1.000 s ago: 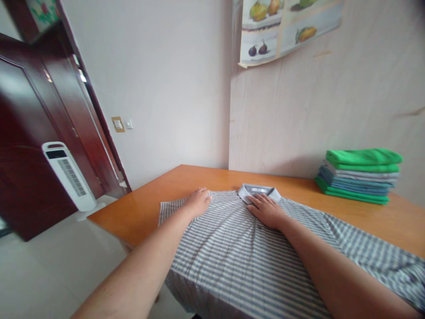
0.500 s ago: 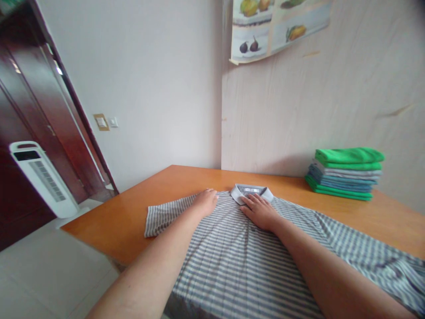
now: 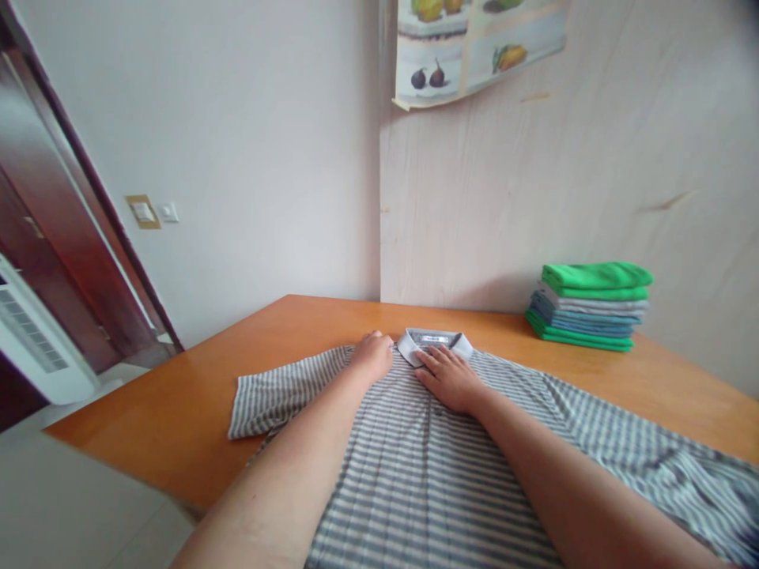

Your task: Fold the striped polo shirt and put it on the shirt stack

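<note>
A grey and white striped polo shirt point(image 3: 415, 474) lies spread on the orange wooden table point(image 3: 285, 324), its pale collar point(image 3: 435, 344) pointing to the far wall. My right hand point(image 3: 447, 378) rests flat on the shirt just below the collar, fingers stretched out. My left hand point(image 3: 373, 356) sits at the shirt's left shoulder beside the collar, its fingers curled down onto the cloth. The left sleeve point(image 3: 266, 395) lies flat toward the table's left edge.
A stack of folded green, blue and grey clothes point(image 3: 590, 307) stands at the back right by the wall. A fruit poster point(image 3: 474, 47) hangs above. To the left are a dark wooden door point(image 3: 53, 261) and a white tower fan point(image 3: 29, 348) on the floor.
My left hand has slid right along the shoulder toward the collar. The view has swung to the right, so the fan and door have moved toward the left edge. The right hand stays put.
</note>
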Demonstrator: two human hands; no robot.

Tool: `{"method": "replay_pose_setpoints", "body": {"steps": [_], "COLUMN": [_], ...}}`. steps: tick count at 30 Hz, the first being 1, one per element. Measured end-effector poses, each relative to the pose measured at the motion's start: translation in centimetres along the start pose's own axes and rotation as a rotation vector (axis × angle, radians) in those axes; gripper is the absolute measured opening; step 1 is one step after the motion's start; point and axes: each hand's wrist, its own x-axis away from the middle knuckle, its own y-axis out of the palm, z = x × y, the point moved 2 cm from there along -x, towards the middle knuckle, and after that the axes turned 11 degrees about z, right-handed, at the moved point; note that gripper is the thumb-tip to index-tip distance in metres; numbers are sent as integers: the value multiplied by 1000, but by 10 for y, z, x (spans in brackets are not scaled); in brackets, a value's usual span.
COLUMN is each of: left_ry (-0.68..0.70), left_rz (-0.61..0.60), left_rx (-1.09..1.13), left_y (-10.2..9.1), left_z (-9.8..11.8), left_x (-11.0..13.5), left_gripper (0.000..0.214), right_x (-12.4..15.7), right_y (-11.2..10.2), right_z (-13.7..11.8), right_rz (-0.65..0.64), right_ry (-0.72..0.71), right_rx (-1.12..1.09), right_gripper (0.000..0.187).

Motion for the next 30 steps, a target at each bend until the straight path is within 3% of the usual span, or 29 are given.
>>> {"method": "replay_pose_setpoints", "body": {"steps": [8,14,22,30], "left_ry": [-29,35,44,28], "left_rz": [28,24,-18,-47], "left_rx": [21,67,92,105], "left_y": [3,1,10,15], "left_z": [-2,3,2,2], "left_x": [2,1,4,3], "left_gripper": [26,30,34,41], "right_x": [2,3,-2,1], "right_y": [-6,-9,-17,-13], "right_z": [-4,-2,7,-2], "right_rz": [1,13,243,26], "right_ry": [17,28,50,11], "right_rx": [-26,-86,-170,-101], "right_gripper": [63,62,46,49]}}
